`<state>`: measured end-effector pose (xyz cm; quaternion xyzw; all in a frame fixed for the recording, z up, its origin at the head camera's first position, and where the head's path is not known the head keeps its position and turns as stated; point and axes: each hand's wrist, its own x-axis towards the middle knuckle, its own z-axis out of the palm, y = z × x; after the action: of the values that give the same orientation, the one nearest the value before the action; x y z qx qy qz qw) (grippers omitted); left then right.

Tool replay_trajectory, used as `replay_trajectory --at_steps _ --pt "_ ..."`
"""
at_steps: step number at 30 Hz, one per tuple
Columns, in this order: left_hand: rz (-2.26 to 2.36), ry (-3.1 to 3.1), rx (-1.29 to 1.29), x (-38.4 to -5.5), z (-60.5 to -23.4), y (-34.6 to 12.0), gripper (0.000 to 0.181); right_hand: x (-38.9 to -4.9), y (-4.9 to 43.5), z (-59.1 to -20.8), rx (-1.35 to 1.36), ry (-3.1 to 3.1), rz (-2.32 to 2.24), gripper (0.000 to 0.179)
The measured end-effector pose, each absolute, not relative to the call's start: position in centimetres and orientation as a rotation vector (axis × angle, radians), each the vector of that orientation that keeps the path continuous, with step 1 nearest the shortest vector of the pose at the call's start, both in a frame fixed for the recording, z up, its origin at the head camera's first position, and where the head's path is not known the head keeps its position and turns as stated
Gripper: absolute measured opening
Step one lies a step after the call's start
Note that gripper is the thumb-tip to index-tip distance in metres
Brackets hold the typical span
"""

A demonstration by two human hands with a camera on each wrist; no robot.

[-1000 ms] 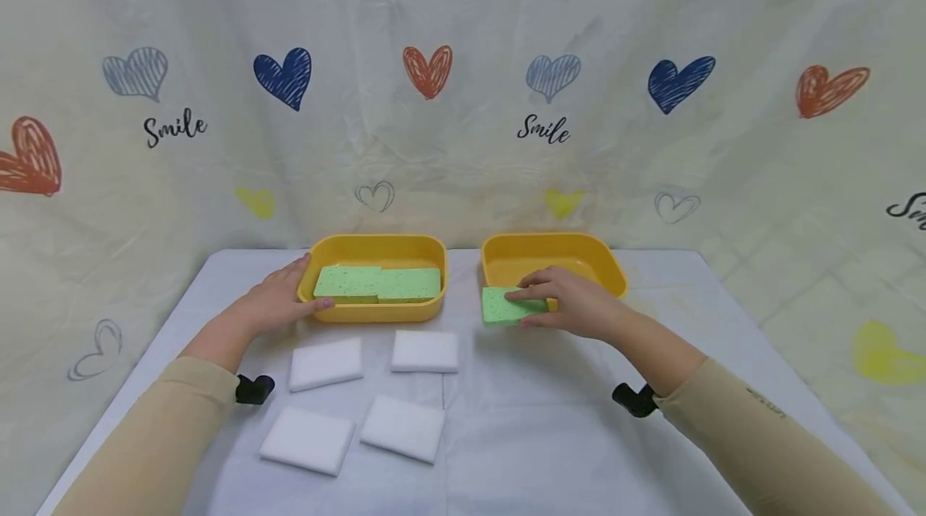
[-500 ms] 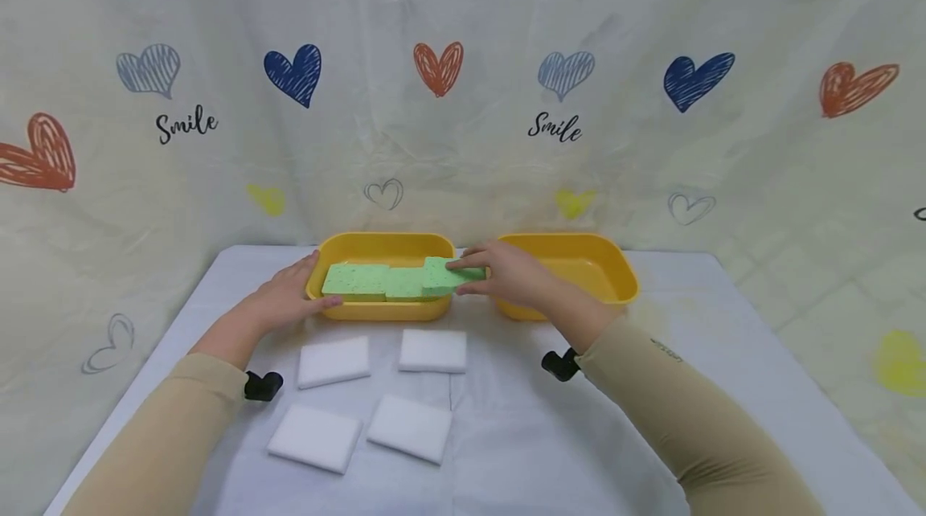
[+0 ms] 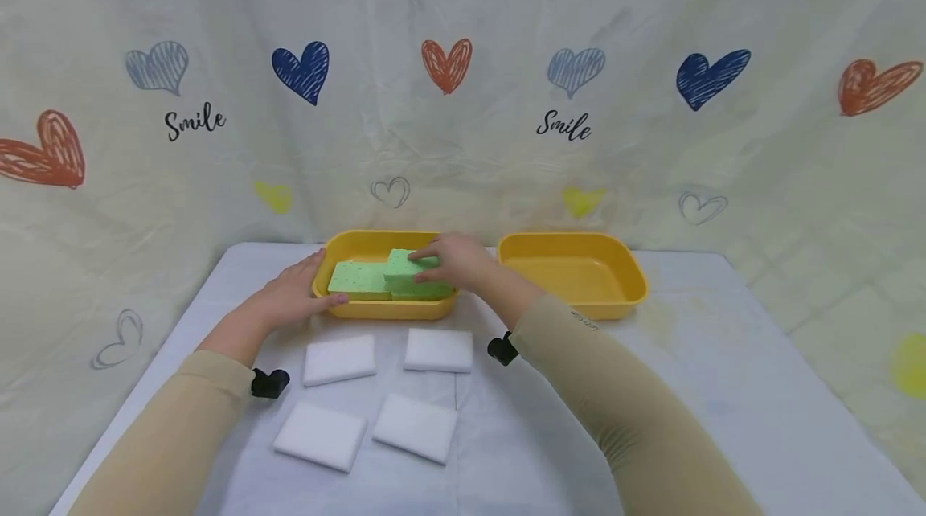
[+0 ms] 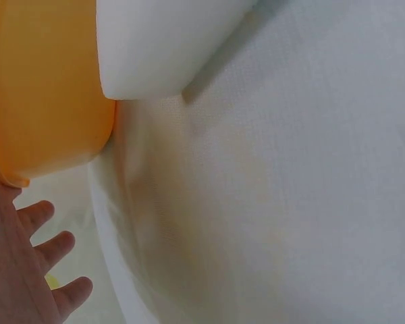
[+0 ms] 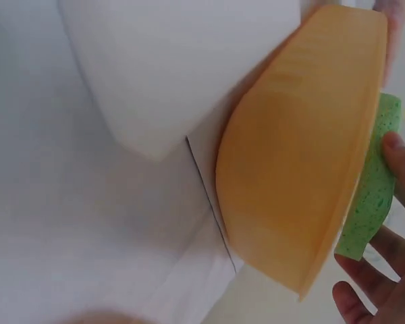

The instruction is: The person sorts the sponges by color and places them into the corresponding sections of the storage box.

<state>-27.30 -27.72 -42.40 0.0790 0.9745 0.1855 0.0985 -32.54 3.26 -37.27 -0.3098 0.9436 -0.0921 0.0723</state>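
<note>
In the head view, my right hand (image 3: 459,265) pinches a green sponge (image 3: 403,261) between thumb and fingers over the right half of the left yellow tray (image 3: 394,309). The right wrist view shows this sponge (image 5: 370,196) rising above the tray's rim, the thumb on its near face and fingers behind. Beneath it, other green sponges (image 3: 358,279) lie side by side in the tray. My left hand (image 3: 292,295) rests against the tray's left end, thumb at the front rim. Its other fingers (image 4: 56,250) are spread outside the tray in the left wrist view.
A second yellow tray (image 3: 571,309), with nothing in it, stands to the right. Several white sponge pads lie in front of the left tray, among them a back right pad (image 3: 438,350) and a front left pad (image 3: 321,436). A heart-printed curtain (image 3: 470,138) hangs behind the table.
My right hand has carried the green sponge left, from the front of the right tray to over the left tray. My left hand stays at the left tray's end. The view has shifted slightly.
</note>
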Motion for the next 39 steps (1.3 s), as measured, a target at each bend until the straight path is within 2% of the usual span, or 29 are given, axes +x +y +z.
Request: replay_trajectory --at_steps 12,20,39 --pt "0.521 2.899 0.262 -27.8 -42.6 -27.6 0.126 -32.9 0.3 -38.3 -0.894 2.831 -0.127 0.050" --pt "0.523 2.905 0.287 -27.8 -42.6 -27.6 0.124 -32.5 -1.1 -38.4 -0.810 2.805 -0.140 0.054" --pt "0.514 2.900 0.247 -27.9 -42.9 -28.1 0.127 -32.8 -1.3 -38.5 -0.791 2.815 -0.152 0.060"
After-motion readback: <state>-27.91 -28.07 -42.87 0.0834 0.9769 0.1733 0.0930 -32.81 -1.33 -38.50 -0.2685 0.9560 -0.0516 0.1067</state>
